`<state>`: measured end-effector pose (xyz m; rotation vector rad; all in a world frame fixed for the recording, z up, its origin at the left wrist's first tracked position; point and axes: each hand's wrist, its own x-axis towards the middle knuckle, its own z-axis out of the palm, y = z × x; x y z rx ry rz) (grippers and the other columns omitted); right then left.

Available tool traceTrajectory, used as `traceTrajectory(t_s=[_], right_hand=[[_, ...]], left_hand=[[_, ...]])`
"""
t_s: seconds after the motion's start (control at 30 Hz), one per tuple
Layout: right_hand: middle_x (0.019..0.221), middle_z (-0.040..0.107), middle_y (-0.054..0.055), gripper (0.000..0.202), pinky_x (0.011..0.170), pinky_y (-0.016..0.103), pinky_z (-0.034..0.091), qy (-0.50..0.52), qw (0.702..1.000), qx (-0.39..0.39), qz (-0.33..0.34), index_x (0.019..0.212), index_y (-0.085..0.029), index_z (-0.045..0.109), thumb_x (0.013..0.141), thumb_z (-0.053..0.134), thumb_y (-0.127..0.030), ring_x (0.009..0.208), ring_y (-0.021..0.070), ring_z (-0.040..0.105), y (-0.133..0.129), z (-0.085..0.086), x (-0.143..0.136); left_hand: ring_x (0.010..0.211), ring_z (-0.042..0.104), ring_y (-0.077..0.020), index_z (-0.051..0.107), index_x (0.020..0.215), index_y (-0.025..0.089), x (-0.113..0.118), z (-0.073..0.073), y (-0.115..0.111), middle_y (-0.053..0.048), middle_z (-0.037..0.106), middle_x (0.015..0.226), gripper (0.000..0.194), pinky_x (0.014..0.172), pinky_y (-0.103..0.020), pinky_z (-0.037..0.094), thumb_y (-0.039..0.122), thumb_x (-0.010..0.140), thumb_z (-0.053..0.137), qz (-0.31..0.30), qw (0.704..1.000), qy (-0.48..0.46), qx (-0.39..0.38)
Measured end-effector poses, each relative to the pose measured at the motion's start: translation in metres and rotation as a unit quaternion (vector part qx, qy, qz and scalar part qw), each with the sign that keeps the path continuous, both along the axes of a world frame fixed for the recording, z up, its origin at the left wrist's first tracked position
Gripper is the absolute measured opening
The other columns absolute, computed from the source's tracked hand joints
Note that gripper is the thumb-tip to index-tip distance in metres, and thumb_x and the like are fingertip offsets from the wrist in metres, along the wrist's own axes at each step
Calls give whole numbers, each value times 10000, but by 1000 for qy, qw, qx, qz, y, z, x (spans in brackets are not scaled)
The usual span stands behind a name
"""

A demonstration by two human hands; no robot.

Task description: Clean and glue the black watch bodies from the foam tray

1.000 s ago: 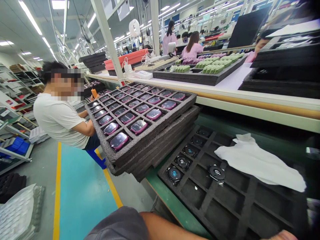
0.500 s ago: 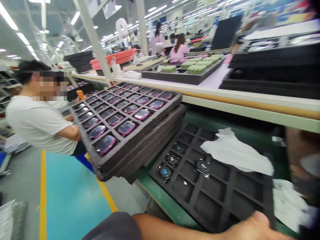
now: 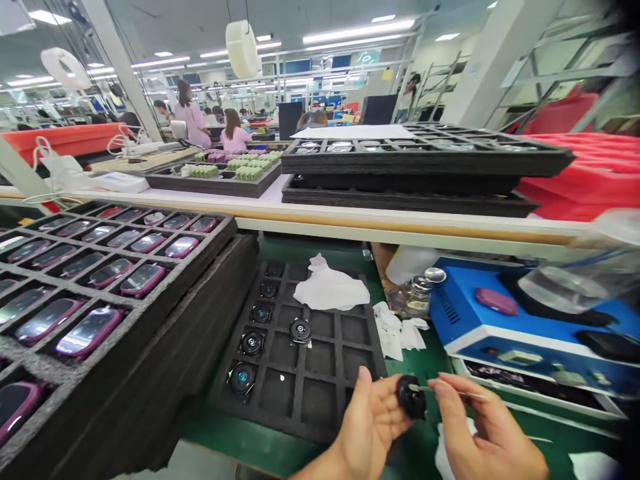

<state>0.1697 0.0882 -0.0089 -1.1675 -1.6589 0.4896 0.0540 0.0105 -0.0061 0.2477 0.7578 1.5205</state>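
Observation:
My left hand (image 3: 367,420) is turned palm up, its fingers holding a small round black watch-like part (image 3: 411,397). In my right hand (image 3: 483,427), a thin, pale stick-like tool (image 3: 425,388) is pinched between thumb and fingers. Its tip touches the face of the round part; whether it is a swab or tweezers I cannot make out. Left of my hands lies a black foam tray (image 3: 320,400) with square pockets. Several similar round parts (image 3: 243,379) sit along its left column, and one more (image 3: 300,329) lies in the neighbouring column.
A stack of foam trays (image 3: 165,373) with purple-rimmed devices stands at left. White cloth (image 3: 333,287) covers some pockets. A glass bottle (image 3: 417,297) and a blue machine (image 3: 500,320) stand at right. Above runs a shelf edge (image 3: 400,225) bearing black trays (image 3: 400,163).
My view has swung to the right, bringing the blue machine into sight. Both hands now show, with the round part and the stick. The person in the white shirt is out of view.

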Motion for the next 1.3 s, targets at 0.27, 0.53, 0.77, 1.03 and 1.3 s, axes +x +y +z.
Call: traceTrajectory(t_s=[0.27, 0.53, 0.77, 1.03, 1.3], right_hand=[[880, 796, 61, 525, 611, 292, 498, 5, 1000, -5, -3, 939, -205, 747, 876, 612, -708, 707, 205, 727, -1, 0, 1], [878, 798, 66, 477, 653, 292, 535, 3, 1000, 14, 9, 949, -199, 749, 894, 627, -657, 742, 218, 751, 2, -1, 0], [835, 788, 64, 349, 671, 298, 592, 16, 998, 46, 30, 917, -202, 740, 930, 631, -534, 720, 211, 752, 4, 8, -6], [815, 764, 27, 156, 662, 267, 603, 30, 995, 81, 50, 939, -217, 711, 959, 615, -339, 704, 167, 731, 7, 18, -12], [814, 759, 32, 145, 668, 280, 605, 38, 995, 79, 50, 934, -219, 701, 961, 602, -320, 712, 173, 723, 9, 23, -14]], left_hand=[[1359, 561, -377, 702, 1308, 114, -4, 10, 0, -210, 676, 1371, 977, 1187, -477, 301, 890, 727, 588, -10, 1000, 4, 26], [1386, 539, -387, 698, 1314, 109, -4, 10, 0, -216, 664, 1388, 949, 1196, -489, 285, 871, 764, 568, -12, 999, 4, 33], [1379, 551, -375, 710, 1311, 137, -7, 12, 1, -187, 671, 1390, 839, 1210, -496, 282, 804, 816, 594, -11, 999, -6, 34], [1423, 511, -367, 746, 1268, 158, -9, 12, 7, -160, 667, 1405, 766, 1260, -489, 239, 760, 801, 665, -15, 999, -29, 26], [1483, 440, -373, 753, 1262, 179, -11, 13, 11, -145, 650, 1432, 715, 1285, -498, 197, 734, 820, 667, -15, 999, -23, 20]])
